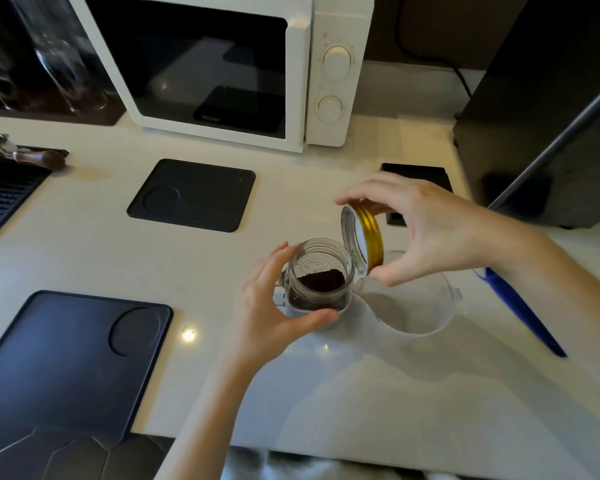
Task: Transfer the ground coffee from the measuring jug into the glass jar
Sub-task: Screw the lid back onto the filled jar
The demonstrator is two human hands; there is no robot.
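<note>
A small glass jar (321, 268) with a side handle stands on the white counter, dark ground coffee (321, 280) inside it. My left hand (267, 306) wraps around the jar's left and front side. My right hand (420, 226) holds a gold-rimmed lid (362, 235) tilted on edge just above and to the right of the jar's mouth. A clear plastic measuring jug (416, 306) stands directly to the right of the jar, under my right hand; it looks empty.
A white microwave (222, 64) stands at the back. Black mats lie at centre back (193, 194) and front left (70, 355). A blue utensil (523, 310) lies to the right. A dark appliance (548, 116) fills the right rear corner.
</note>
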